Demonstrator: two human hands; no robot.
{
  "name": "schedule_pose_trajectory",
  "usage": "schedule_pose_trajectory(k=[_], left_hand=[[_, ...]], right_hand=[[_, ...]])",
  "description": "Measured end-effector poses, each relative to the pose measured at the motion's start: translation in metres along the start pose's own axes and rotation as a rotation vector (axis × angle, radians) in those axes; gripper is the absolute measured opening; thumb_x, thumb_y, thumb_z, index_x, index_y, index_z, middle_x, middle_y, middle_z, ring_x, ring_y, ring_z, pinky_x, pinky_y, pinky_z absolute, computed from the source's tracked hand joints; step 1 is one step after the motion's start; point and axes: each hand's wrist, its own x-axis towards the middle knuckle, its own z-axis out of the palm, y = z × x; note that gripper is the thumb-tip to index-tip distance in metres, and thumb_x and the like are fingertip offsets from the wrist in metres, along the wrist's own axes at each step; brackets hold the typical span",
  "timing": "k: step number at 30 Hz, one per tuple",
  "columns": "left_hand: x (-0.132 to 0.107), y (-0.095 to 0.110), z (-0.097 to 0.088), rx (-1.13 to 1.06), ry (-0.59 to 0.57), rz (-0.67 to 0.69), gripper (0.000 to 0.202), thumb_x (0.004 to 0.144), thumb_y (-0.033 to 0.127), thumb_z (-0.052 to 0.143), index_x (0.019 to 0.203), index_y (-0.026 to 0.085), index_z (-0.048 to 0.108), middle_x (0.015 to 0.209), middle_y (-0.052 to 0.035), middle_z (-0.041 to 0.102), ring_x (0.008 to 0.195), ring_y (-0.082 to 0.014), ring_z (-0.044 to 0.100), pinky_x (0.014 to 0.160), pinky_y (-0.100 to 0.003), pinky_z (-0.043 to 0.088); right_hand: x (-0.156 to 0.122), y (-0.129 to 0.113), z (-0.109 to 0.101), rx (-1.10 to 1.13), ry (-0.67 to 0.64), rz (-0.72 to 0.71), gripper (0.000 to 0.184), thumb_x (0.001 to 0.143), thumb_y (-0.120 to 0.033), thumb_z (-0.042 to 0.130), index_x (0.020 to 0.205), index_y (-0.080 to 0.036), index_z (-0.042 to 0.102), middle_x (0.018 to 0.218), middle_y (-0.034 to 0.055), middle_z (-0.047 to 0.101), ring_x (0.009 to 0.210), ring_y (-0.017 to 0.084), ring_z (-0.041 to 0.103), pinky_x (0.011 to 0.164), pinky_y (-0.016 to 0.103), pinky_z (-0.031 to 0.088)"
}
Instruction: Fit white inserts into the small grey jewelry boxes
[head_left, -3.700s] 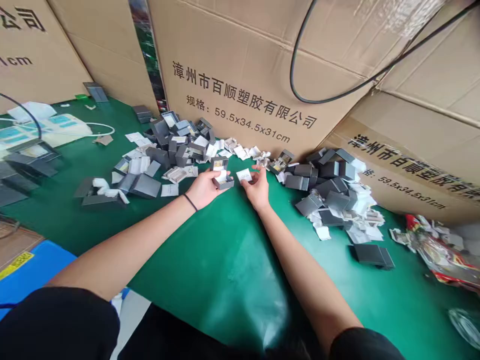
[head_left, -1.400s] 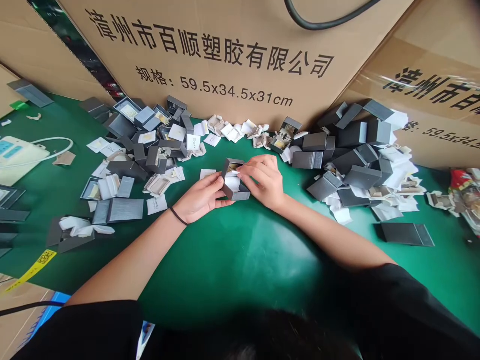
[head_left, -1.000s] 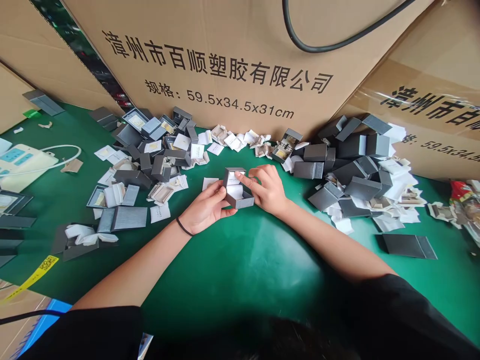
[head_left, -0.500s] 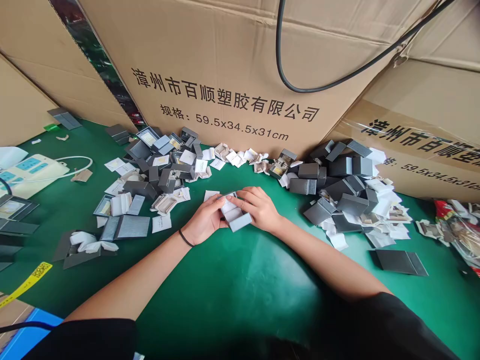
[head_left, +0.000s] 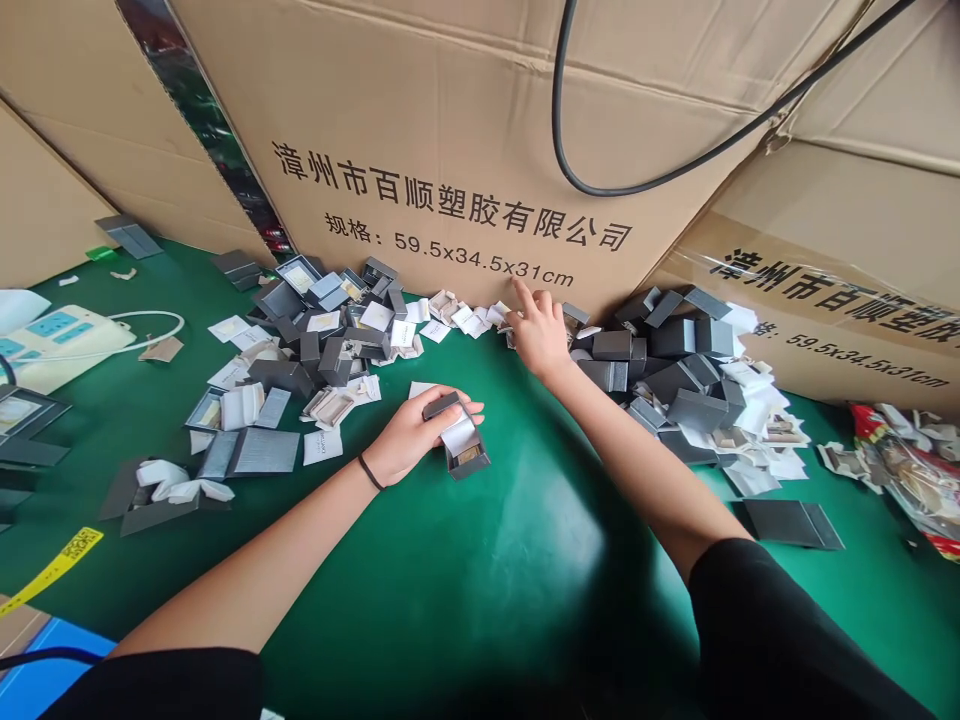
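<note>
Over the middle of the green table, my left hand is closed around a small dark grey gift box. Its lid end stands up by my thumb, and a white paper piece lies across its inside. Farther back, my right hand is stretched out with its fingers apart, in front of the large carton. Beneath and beside those fingers lie crumpled white and beige box inserts; whether the fingertips touch any of them I cannot tell.
Dark boxes and white slips lie in a left heap and a right heap. Large cardboard cartons wall the back, with a black cable hanging before them. A power strip lies at left, a plastic bag at right.
My right hand has let go of the box and moved away toward the back inserts. The box, still in my left hand, has turned, showing its dark outside and a white paper piece.
</note>
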Motion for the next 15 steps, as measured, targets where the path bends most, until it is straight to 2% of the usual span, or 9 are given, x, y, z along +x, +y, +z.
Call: schedule_pose_trajectory(k=[3, 6, 8, 10, 13, 15], left_hand=[[0.002, 0.001, -0.004, -0.032, -0.012, -0.025, 0.035, 0.079, 0.031, 0.063, 0.106, 0.011, 0.051, 0.118, -0.0171, 0.053, 0.108, -0.0283, 0.053, 0.087, -0.039, 0.046], [0.003, 0.001, -0.008, -0.093, -0.026, -0.033, 0.038, 0.079, 0.034, 0.062, 0.109, 0.012, 0.056, 0.119, -0.0167, 0.053, 0.110, -0.0282, 0.051, 0.088, -0.038, 0.046], [0.002, 0.001, -0.008, -0.111, -0.011, -0.009, 0.036, 0.081, 0.037, 0.060, 0.107, 0.012, 0.059, 0.123, -0.0147, 0.050, 0.114, -0.0281, 0.048, 0.086, -0.035, 0.048], [0.001, 0.002, -0.006, -0.075, 0.036, -0.010, 0.038, 0.082, 0.040, 0.057, 0.108, 0.014, 0.060, 0.128, -0.0124, 0.047, 0.116, -0.0290, 0.046, 0.079, -0.034, 0.050], [-0.001, 0.005, -0.003, -0.006, 0.104, -0.054, 0.042, 0.076, 0.044, 0.061, 0.103, 0.012, 0.064, 0.127, -0.0124, 0.048, 0.107, -0.0288, 0.051, 0.065, -0.028, 0.051], [-0.003, 0.008, -0.002, 0.013, 0.079, -0.085, 0.043, 0.071, 0.045, 0.066, 0.097, 0.011, 0.065, 0.125, -0.0128, 0.049, 0.097, -0.0244, 0.055, 0.062, -0.022, 0.049]], right_hand=[[0.006, -0.003, -0.007, 0.064, -0.003, -0.020, 0.052, 0.089, -0.036, 0.021, 0.089, 0.000, 0.059, 0.129, 0.0028, 0.016, 0.118, 0.011, 0.010, 0.108, 0.031, 0.024], [-0.010, -0.013, -0.025, 0.209, 0.018, 0.035, 0.049, 0.087, -0.043, 0.029, 0.099, -0.004, 0.057, 0.121, 0.0051, 0.030, 0.108, 0.002, 0.021, 0.102, 0.017, 0.030], [-0.029, -0.020, -0.036, 0.373, -0.071, 0.071, 0.053, 0.086, -0.049, 0.031, 0.105, -0.005, 0.054, 0.111, 0.0055, 0.038, 0.096, -0.005, 0.028, 0.090, 0.006, 0.032], [-0.050, -0.026, -0.041, 0.541, -0.197, 0.102, 0.062, 0.086, -0.057, 0.029, 0.110, -0.004, 0.051, 0.106, 0.0056, 0.040, 0.091, -0.009, 0.031, 0.082, -0.001, 0.030], [-0.077, -0.030, -0.039, 0.782, -0.404, 0.137, 0.076, 0.085, -0.065, 0.019, 0.119, 0.000, 0.042, 0.103, 0.0069, 0.042, 0.081, -0.012, 0.034, 0.069, -0.004, 0.029], [-0.090, -0.032, -0.035, 0.859, -0.490, 0.152, 0.081, 0.086, -0.066, 0.013, 0.127, 0.000, 0.036, 0.103, 0.0071, 0.042, 0.074, -0.013, 0.033, 0.063, -0.003, 0.026]])
